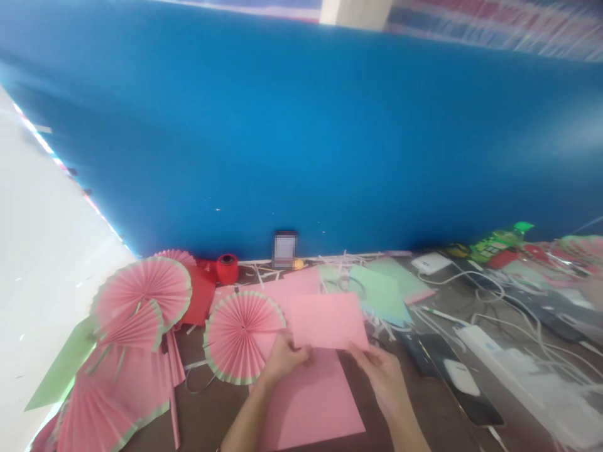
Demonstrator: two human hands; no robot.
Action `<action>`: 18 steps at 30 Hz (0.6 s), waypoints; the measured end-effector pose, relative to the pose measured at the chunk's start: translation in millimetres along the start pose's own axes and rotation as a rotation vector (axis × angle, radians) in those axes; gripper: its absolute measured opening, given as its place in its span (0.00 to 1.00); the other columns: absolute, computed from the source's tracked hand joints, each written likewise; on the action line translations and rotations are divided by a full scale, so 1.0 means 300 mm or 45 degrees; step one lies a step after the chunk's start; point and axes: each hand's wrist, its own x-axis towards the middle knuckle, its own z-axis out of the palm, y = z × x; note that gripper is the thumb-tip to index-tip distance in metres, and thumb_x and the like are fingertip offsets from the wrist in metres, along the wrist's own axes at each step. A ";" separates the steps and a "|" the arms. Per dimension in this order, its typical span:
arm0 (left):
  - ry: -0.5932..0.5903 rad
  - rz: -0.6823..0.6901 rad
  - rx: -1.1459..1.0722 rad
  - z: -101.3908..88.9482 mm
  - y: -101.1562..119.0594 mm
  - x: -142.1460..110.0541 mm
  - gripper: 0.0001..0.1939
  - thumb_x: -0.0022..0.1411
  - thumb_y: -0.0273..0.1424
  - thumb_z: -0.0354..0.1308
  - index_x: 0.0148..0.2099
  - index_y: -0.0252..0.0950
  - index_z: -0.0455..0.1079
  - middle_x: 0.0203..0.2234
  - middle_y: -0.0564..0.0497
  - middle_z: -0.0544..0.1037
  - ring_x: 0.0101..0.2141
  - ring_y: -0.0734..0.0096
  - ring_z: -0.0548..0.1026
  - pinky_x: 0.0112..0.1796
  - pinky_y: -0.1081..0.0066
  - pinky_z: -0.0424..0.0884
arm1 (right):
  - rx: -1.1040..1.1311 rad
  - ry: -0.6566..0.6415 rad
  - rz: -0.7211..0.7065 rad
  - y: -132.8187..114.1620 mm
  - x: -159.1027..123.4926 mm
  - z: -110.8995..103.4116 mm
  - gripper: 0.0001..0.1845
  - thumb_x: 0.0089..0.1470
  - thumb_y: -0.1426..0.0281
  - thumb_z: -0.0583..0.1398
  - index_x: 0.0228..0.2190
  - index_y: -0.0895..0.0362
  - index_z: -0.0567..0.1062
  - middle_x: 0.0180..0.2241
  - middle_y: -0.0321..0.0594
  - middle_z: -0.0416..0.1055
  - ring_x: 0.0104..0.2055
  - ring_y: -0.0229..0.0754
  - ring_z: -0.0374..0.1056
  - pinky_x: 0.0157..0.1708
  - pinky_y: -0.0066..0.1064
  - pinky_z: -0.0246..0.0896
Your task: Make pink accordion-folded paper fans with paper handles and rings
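A sheet of pink paper (325, 317) is held up between my two hands. My left hand (289, 358) pinches its lower left edge, fingers curled. At its lower right corner, my right hand (379, 370) grips the paper between thumb and fingers. Below them, a larger pink sheet (311, 408) lies on the dark table. Just left of my left hand rests a round pleated pink paper fan (235, 351) with a pale green rim. More pleated fans (146, 289) are piled farther left, with a rolled pink paper stick (173, 389) beside them.
Green sheets (381, 289) and paper strips lie behind the held paper. A red tape roll (227, 270) stands near the blue wall (301, 138). On the right are a phone (466, 376), a white power strip (527, 376), and tangled white cables (513, 326).
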 end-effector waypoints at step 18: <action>-0.079 0.656 0.496 0.020 -0.006 -0.019 0.19 0.52 0.38 0.61 0.47 0.39 0.72 0.46 0.43 0.73 0.48 0.60 0.68 0.50 0.61 0.62 | 0.135 0.084 -0.057 0.036 -0.006 0.010 0.22 0.40 0.52 0.63 0.17 0.60 0.73 0.14 0.35 0.61 0.19 0.37 0.58 0.21 0.31 0.54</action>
